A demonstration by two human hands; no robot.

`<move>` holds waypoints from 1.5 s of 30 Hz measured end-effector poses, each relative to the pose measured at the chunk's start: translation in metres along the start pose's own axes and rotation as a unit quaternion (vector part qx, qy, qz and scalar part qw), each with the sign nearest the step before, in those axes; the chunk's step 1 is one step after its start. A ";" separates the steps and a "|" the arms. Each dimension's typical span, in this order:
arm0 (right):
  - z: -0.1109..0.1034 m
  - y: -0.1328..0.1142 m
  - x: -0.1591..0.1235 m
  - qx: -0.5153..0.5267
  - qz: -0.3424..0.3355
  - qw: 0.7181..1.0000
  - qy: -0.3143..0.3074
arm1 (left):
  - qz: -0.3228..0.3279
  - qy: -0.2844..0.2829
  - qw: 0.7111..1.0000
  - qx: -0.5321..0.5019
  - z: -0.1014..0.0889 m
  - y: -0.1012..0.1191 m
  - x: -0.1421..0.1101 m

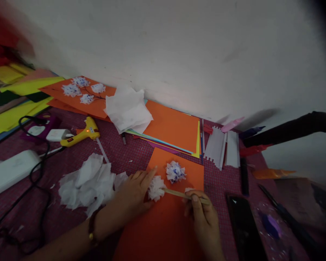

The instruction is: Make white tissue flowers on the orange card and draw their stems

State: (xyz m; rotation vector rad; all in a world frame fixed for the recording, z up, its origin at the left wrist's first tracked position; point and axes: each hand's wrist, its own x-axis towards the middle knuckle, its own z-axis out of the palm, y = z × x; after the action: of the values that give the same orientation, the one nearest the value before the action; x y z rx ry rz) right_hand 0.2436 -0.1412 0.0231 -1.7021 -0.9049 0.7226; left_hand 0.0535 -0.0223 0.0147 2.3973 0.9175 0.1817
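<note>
On an orange sheet (163, 232) lies a white crumpled-paper flower (156, 188). My left hand (137, 190) rests at its left side, fingers stretched out, thumb and forefinger apart around the flower's edge. Pinched in my right hand (202, 214) is a thin pale stick (176, 193), its far end touching the flower's right side. Whether that end has bristles is too blurred to tell. Just above sits another paper flower (175, 172) flecked with blue. A bit of white paper shows behind my right fingers, mostly hidden.
Loose white tissue squares (89, 185) lie left of my hand. Behind them are a yellow glue gun (83, 134), a cable and a power strip (13, 170). Stacked coloured paper (174, 125) lies along the wall. A phone (246, 228) and paint tubes (273, 173) are at right.
</note>
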 end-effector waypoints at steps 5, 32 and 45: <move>0.000 0.000 -0.001 -0.017 -0.009 1.000 0.007 | 0.004 0.005 1.000 0.002 0.001 0.000 0.000; 0.001 -0.019 -0.010 -0.167 -0.181 0.966 -0.076 | -0.007 0.008 1.000 -0.016 -0.001 0.001 0.001; -0.033 -0.010 -0.002 0.201 0.006 0.964 0.174 | 0.006 0.006 0.997 -0.079 -0.011 -0.004 -0.001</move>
State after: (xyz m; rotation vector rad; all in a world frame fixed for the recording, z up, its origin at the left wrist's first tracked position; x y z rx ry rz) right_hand 0.2668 -0.1578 0.0425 -1.4111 -0.4652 0.5464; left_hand 0.0467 -0.0152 0.0219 2.2594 0.8600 0.2626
